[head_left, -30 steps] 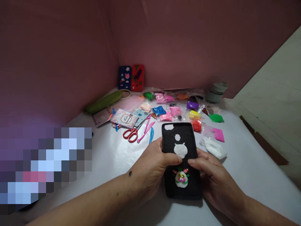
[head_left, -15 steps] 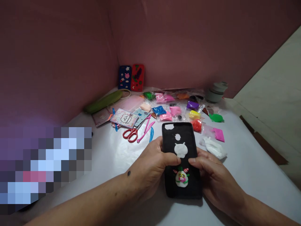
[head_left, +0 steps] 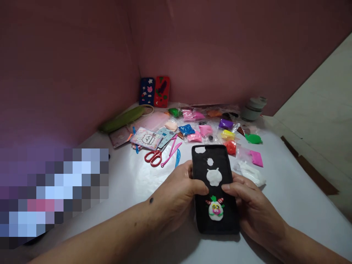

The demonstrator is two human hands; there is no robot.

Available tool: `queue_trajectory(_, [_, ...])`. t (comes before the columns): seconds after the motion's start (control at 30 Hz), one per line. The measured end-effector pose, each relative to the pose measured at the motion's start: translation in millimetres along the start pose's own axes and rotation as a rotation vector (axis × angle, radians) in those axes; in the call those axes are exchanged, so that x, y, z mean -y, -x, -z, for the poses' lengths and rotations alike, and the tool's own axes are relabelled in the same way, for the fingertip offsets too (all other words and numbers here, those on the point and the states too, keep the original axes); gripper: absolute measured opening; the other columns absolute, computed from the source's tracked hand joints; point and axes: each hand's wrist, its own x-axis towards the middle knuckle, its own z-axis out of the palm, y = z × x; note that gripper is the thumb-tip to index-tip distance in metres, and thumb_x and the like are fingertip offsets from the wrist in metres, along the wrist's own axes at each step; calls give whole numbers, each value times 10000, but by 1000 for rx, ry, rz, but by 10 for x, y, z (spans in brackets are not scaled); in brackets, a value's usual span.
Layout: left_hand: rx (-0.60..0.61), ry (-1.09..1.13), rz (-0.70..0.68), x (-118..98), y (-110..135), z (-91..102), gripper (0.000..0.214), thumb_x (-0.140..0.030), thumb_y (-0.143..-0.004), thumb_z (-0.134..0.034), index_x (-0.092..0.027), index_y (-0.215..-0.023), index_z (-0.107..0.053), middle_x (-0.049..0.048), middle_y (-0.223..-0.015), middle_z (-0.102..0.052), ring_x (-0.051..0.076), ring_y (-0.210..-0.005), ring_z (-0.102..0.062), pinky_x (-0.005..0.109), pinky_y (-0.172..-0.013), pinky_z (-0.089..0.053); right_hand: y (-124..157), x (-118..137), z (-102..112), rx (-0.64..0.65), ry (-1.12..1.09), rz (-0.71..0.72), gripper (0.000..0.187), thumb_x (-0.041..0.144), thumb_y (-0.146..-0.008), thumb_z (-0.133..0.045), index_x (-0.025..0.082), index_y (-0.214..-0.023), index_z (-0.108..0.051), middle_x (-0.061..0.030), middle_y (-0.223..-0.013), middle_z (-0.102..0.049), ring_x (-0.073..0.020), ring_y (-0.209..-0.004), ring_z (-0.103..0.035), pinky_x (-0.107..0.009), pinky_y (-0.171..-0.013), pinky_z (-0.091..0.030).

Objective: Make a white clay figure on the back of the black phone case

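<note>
A black phone case (head_left: 202,216) is held between both hands, tilted up from the white table. My left hand (head_left: 181,194) grips its left edge, the thumb lying on the front just below a flat white clay shape (head_left: 214,177) with two small horns. My right hand (head_left: 249,200) grips the right edge, its thumb tip on the front near the same shape. Lower on the case sits a white clay figure (head_left: 216,211) with striped red horns, yellow eyes, a pink mouth and green bits. The fingers behind the case are hidden.
Red-handled scissors (head_left: 153,158), pink and blue modelling tools (head_left: 169,151) and patterned cards (head_left: 146,138) lie beyond my left hand. Several bags of coloured clay (head_left: 205,129) spread across the back. A green pouch (head_left: 123,119), two decorated cases (head_left: 162,91) and a grey cup (head_left: 253,108) stand near the pink wall.
The phone case has shifted slightly right and down in view with both hands. My left thumb has slid a little left, off the lower edge of the white shape.
</note>
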Motion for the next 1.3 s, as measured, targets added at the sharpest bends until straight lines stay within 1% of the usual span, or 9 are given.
queue_trajectory(0.1, [8,30,-3,11,-1,-7,449,32,-548,-485,-100,-962,-599,94,-907,-648,204,-855,-586,326,-804,-415,8,-3,8,-24,17,-5,215,120,-646,-669,176,-844,-730,-36,-758,-735,-170,-667,-640,-272,-626,-495])
queue_trajectory(0.23, [43,53,-9,12,-1,-12,441,39,-559,-481,-99,-959,-606,89,-907,-641,205,-866,-591,329,-823,-413,18,-8,11,-5,14,-7,214,125,-653,-657,174,-848,-731,-37,-731,-728,-168,-632,-629,-276,-607,-494])
queue_trajectory(0.47, [-32,-12,12,37,-15,-11,419,29,-562,-542,-118,-952,-584,64,-863,-623,192,-810,-585,302,-744,-413,27,-19,17,19,6,-13,206,119,-656,-639,188,-828,-729,-26,-683,-709,-177,-625,-620,-269,-578,-478])
queue_trajectory(0.63, [-59,-33,19,66,-23,-4,406,22,-550,-560,-125,-929,-577,51,-838,-615,199,-806,-589,314,-751,-416,18,-20,12,45,0,-15,207,121,-664,-637,194,-836,-725,-18,-682,-705,-160,-603,-612,-263,-584,-479])
queue_trajectory(0.73, [-53,-23,28,69,-22,-8,397,10,-560,-561,-126,-932,-580,58,-861,-620,208,-831,-595,323,-772,-416,14,-13,5,38,3,-4,171,119,-664,-641,188,-799,-720,-18,-666,-699,-154,-593,-603,-254,-570,-474])
queue_trajectory(0.9, [-53,-24,31,60,-9,-22,413,16,-572,-560,-131,-958,-566,62,-881,-626,191,-823,-586,313,-764,-411,15,-11,10,30,19,-4,199,113,-671,-634,190,-830,-725,-21,-683,-704,-165,-621,-616,-263,-585,-482])
queue_trajectory(1.07, [-6,0,18,54,-11,-11,423,31,-569,-538,-127,-960,-570,60,-882,-625,163,-796,-571,291,-755,-404,17,-13,11,20,15,-3,203,123,-656,-646,192,-827,-730,-22,-685,-709,-183,-642,-633,-275,-592,-487])
queue_trajectory(1.17, [-2,12,2,48,-22,-5,396,20,-576,-512,-113,-943,-578,71,-871,-621,183,-818,-578,310,-773,-409,15,-6,6,10,3,-6,206,121,-657,-647,198,-828,-732,-23,-713,-719,-185,-662,-639,-279,-616,-491])
queue_trajectory(1.3, [-14,11,-14,28,-28,-11,413,21,-580,-499,-104,-964,-582,76,-882,-620,199,-857,-583,335,-817,-409,1,-1,5,25,2,1,201,121,-663,-649,191,-830,-737,-19,-683,-709,-172,-630,-629,-275,-610,-494])
